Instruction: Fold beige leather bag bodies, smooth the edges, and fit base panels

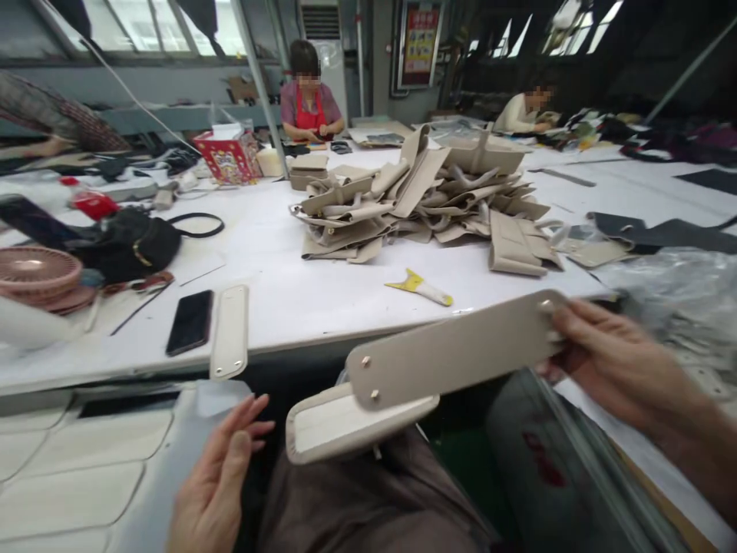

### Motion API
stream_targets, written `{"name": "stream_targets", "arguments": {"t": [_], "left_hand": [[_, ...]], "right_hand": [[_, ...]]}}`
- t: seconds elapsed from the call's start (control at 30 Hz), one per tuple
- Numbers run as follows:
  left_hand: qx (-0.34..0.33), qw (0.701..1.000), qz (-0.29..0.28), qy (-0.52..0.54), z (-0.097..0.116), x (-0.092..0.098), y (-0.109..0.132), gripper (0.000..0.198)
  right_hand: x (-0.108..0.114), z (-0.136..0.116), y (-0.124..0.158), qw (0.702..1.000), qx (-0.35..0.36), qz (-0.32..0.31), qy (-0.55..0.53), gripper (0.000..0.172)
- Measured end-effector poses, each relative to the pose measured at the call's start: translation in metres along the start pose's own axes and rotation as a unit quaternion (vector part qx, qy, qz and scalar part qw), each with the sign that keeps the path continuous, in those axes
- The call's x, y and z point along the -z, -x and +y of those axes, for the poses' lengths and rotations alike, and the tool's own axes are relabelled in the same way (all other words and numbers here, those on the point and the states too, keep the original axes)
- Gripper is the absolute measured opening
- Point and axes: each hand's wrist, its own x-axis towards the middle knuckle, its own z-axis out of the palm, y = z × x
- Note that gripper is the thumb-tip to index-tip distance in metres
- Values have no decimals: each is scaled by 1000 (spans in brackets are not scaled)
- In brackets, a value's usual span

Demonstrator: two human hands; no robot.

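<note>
The head view showed us seated at the edge of a long white worktable (276,253), with our right hand (610,361) pinching one end of a long flat beige leather strap panel with small metal rivets (454,353), fingers closed over its far end and thumb underneath. The panel hung in the air above our lap, its free end lying over a second beige padded piece with a stitched rim (339,422). Our left hand (216,476) was held open, fingers loosely spread and holding nothing, just beside a pale translucent sheet (190,430). We judged that a steadier job would want the left hand supporting the drooping end so the panel stayed level. On the table lay a big heap of beige leather bag parts (426,200), a small yellow-and-white scraper tool (420,286), a black smartphone (190,321), another narrow beige strap (229,330), a black handbag (130,242) and a pink round fan (34,273). Crinkled clear plastic (679,296) crowded our right side. Two other people sat working at the far end.
</note>
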Motion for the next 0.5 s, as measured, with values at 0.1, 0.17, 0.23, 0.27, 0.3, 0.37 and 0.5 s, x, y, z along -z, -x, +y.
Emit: {"name": "stream_targets", "arguments": {"t": [0.1, 0.17, 0.23, 0.27, 0.3, 0.37, 0.5], "left_hand": [[139, 983, -55, 102, -3, -15, 27, 77], [225, 961, -80, 142, -9, -21, 43, 76], [268, 946, -80, 167, -16, -24, 51, 71], [274, 942, -71, 178, -19, -25, 53, 69], [274, 941, -59, 187, -21, -25, 53, 68], [264, 944, -34, 194, -22, -25, 48, 63], [229, 961, -30, 154, -21, -23, 30, 41]], "right_hand": [[-52, 52, 26, 979, -136, -141, -53, 27], [-70, 83, 38, 963, -188, -176, -74, 29], [-76, 108, 43, 958, -211, -180, -70, 29], [-76, 118, 43, 960, -212, -176, -57, 30], [-75, 126, 42, 963, -207, -170, -39, 32], [-71, 136, 36, 970, -188, -156, 4, 35], [-63, 144, 19, 976, -170, -114, 73, 42]]}}
